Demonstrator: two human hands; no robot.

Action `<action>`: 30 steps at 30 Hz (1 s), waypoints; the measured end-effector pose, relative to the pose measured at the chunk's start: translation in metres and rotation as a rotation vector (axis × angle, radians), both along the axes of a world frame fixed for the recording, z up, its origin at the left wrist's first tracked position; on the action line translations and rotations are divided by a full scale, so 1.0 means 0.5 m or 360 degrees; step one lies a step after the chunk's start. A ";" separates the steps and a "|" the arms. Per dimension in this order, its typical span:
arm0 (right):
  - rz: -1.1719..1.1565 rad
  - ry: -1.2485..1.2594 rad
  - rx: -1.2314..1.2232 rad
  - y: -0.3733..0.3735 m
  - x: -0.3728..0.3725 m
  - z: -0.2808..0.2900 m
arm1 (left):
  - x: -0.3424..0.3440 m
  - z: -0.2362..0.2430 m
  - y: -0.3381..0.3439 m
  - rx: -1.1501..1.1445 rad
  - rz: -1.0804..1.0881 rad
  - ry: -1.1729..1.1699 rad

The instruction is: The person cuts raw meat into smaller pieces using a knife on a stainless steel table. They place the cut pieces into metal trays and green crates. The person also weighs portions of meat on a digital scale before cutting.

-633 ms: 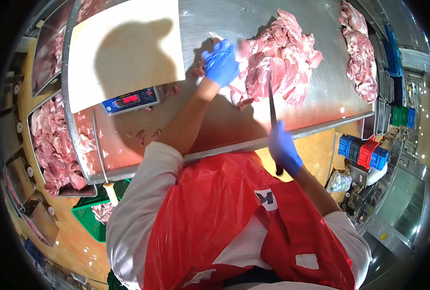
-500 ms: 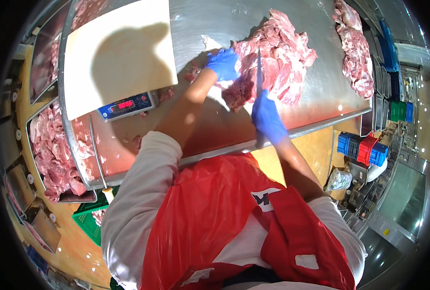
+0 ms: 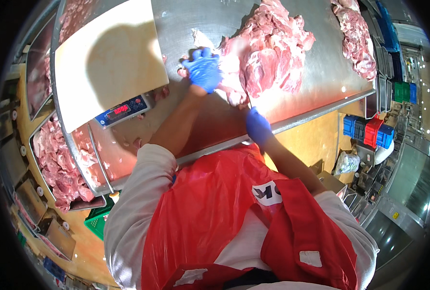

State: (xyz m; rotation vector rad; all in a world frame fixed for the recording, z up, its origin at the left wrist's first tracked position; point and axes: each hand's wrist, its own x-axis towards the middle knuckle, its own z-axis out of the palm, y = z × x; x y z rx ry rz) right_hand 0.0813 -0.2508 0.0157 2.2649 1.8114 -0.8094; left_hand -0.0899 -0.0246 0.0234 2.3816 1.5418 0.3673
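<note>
My left hand [image 3: 204, 72], in a blue glove, lies with spread fingers at the left edge of a pale piece of meat [image 3: 232, 63]. Right beside that piece rises a large heap of raw pink meat [image 3: 275, 53] on the steel table [image 3: 328, 53]. Near the table's front edge, my right hand [image 3: 258, 124], also blue-gloved, is closed around a knife. Little of its blade [image 3: 250, 102] shows, pointing toward the lower end of the meat. A whitish scrap [image 3: 201, 38] lies just beyond my left fingers.
A white board [image 3: 111, 63] sits over a digital scale [image 3: 122, 111] at left. Another strip of meat [image 3: 354, 41] lies along the right side. A tray full of meat [image 3: 63, 164] stands off the left edge, above a green crate [image 3: 97, 223]. A metal rod [image 3: 99, 157] crosses the near left corner.
My left hand has moved left and a little nearer, its fingers now spread. My right hand has come slightly left with the knife, whose upright blade no longer shows at full length.
</note>
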 end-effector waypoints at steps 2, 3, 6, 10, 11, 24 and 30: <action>0.0154 0.0019 -0.0042 -0.131 0.049 0.020 | -0.025 -0.029 0.034 -0.0061 0.0122 0.0157; -0.0173 0.0077 -0.0383 -0.127 0.034 0.117 | -0.017 -0.011 0.046 -0.0137 0.0118 0.0224; -0.0132 -0.0075 -0.0469 -0.125 0.006 0.262 | 0.057 0.054 0.057 -0.0295 -0.0022 0.0079; -0.0103 0.0062 0.0112 -0.057 -0.030 0.307 | 0.132 -0.044 0.110 -0.0317 -0.0192 -0.0699; -0.0173 0.0125 0.0238 -0.013 -0.025 0.283 | 0.141 -0.046 0.129 -0.0473 -0.0234 -0.0558; -0.0562 0.0121 0.0354 0.315 -0.072 0.096 | 0.121 -0.119 0.168 -0.0842 -0.0045 -0.1016; -0.0487 0.0026 0.0352 0.395 -0.030 0.095 | 0.121 -0.033 0.115 -0.0542 -0.0127 -0.0945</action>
